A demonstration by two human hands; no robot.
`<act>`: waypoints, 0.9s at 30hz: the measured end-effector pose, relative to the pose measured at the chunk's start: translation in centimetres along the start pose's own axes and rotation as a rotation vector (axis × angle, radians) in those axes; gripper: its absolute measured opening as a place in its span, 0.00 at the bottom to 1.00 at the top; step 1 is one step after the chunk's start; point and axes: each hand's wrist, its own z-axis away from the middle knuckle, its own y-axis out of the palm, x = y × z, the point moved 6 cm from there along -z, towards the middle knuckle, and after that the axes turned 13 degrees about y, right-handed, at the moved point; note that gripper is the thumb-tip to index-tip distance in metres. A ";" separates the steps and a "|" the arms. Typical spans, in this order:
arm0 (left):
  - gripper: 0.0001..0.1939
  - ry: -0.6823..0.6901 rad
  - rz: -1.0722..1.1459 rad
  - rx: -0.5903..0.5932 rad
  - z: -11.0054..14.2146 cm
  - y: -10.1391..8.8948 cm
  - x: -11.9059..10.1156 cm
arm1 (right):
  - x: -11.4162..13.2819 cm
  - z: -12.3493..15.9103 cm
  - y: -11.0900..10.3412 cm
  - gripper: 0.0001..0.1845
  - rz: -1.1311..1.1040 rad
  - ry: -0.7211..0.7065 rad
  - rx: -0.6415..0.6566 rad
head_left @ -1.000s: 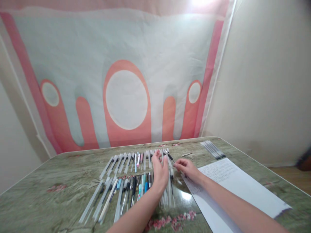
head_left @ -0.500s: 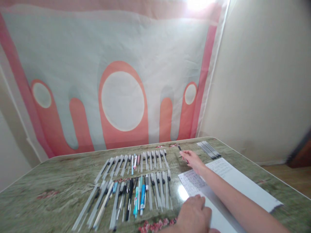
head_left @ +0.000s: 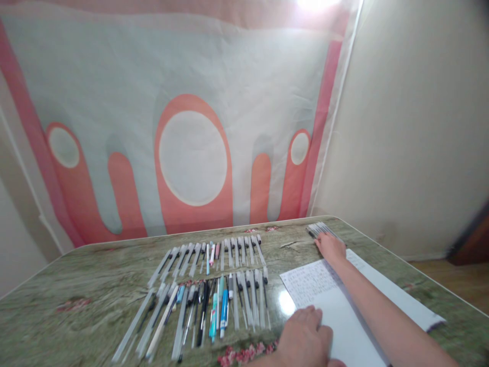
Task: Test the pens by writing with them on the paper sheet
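Beyond the far edge of an open notebook (head_left: 344,316), my right hand (head_left: 331,247) is closed on a slim pen (head_left: 310,232), whose dark end sticks out past the fingertips. This hand is right beside a row of clear pens (head_left: 323,228) and covers their near ends. My left hand (head_left: 305,331) lies on the left edge of the notebook's lower page, fingers together and slightly bent, with nothing visible in it. Handwriting fills the upper part of the left page; the right forearm crosses the notebook and hides its middle.
Two rows of pens lie to the left: a back row (head_left: 237,254) and a front row (head_left: 179,321), mostly clear with dark parts, some blue, white or pink. They rest on a green marbled table (head_left: 76,278) with flower prints. A patterned cloth (head_left: 191,61) hangs behind.
My right hand has moved right with the pen, from the table left of the clear pens to beside them. My left hand stays on the notebook.
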 end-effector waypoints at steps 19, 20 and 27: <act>0.27 0.003 0.002 0.007 0.0 -0.7 -0.4 | -2.3 -1.3 0.5 0.15 -0.075 0.140 -0.001; 0.27 0.002 0.005 0.007 0.0 -0.8 -0.4 | -2.3 -1.3 0.5 0.14 -0.072 0.140 -0.002; 0.26 0.042 0.000 -0.019 0.6 -1.7 -1.2 | -1.7 -0.5 -0.7 0.15 -0.084 0.130 -0.033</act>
